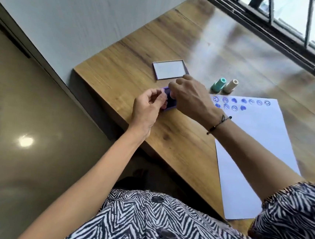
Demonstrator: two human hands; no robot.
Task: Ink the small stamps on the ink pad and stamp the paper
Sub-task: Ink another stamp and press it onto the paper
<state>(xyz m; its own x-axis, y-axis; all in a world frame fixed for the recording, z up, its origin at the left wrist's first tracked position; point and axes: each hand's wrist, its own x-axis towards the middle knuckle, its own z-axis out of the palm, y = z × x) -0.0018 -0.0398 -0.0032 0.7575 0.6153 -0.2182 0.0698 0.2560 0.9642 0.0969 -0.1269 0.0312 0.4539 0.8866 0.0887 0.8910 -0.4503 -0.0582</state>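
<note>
A purple ink pad (171,101) lies near the table's left edge. My left hand (149,107) pinches its near-left side with thumb and fingers. My right hand (190,95) hovers over the pad with fingers curled down onto it; whatever it grips is hidden under the fingers. The white paper (256,148) lies to the right, with two rows of blue stamp prints (241,104) along its far edge. A teal stamp (218,84) and a cream stamp (231,86) stand upright just beyond the paper.
The ink pad's lid (170,71) lies flat on the wooden table (179,140), beyond my hands. The table's left edge drops to a shiny floor (27,126). A window frame (277,26) runs along the far right.
</note>
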